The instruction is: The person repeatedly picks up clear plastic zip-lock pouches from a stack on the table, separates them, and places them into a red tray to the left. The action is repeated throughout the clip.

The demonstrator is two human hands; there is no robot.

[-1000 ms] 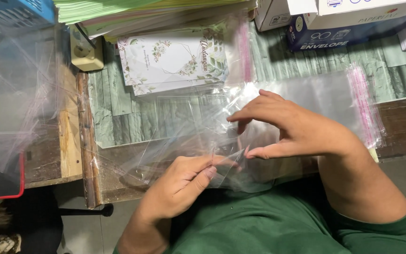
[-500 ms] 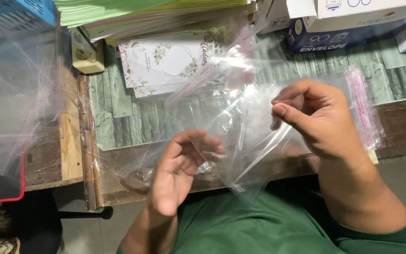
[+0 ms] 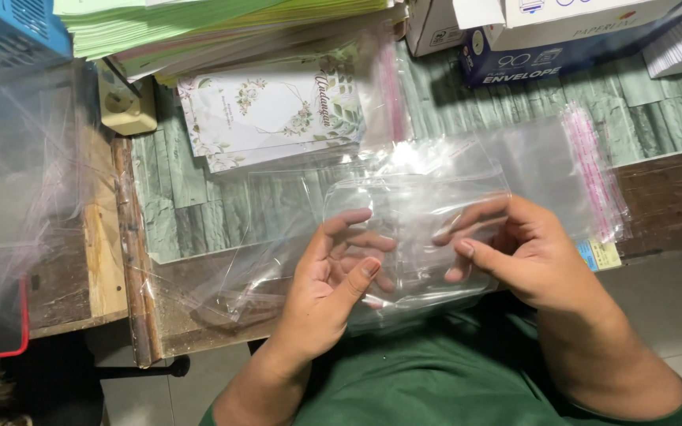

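Both hands hold one clear plastic sleeve above the near edge of the worktop: the left hand and right hand each have their grip closed on it (fingers spread behind the film). A floral card lies beyond, a blue box sits at the far right, and pink-edged sleeves lie by the right edge.

A blue-and-white rectangular cardboard box sits at the counter's far edge, with a white carton beside it and a small blue-yellow label near the front edge.
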